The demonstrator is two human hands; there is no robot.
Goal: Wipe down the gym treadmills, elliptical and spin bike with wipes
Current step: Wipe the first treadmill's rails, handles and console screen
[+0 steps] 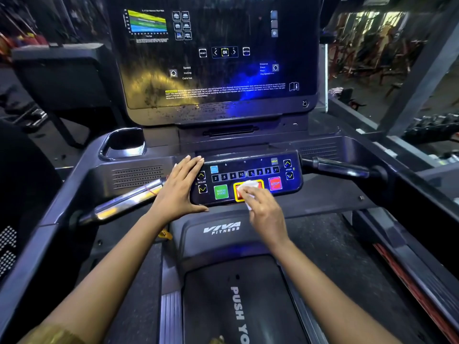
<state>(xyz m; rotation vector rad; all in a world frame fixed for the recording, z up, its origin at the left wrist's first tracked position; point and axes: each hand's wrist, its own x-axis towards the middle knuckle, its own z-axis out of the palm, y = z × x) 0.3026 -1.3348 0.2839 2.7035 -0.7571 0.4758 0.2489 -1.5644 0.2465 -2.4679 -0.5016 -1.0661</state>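
Dim gym hall, treadmill (221, 228) before me, smeared display screen (218, 58), button panel (248, 170) beneath, hands both on it, my left hand (181, 187) flat and released at its left edge, my right hand (265, 214) pinching white wipe (248, 186) against yellow-rimmed red button (239, 194)

Your hood (221, 227) reads VIVA FITNESS; green button (220, 191) QUICK START, red button (275, 183) STOP; screen (218, 70) shows RESET, OK, Speed, Incline, Calories.
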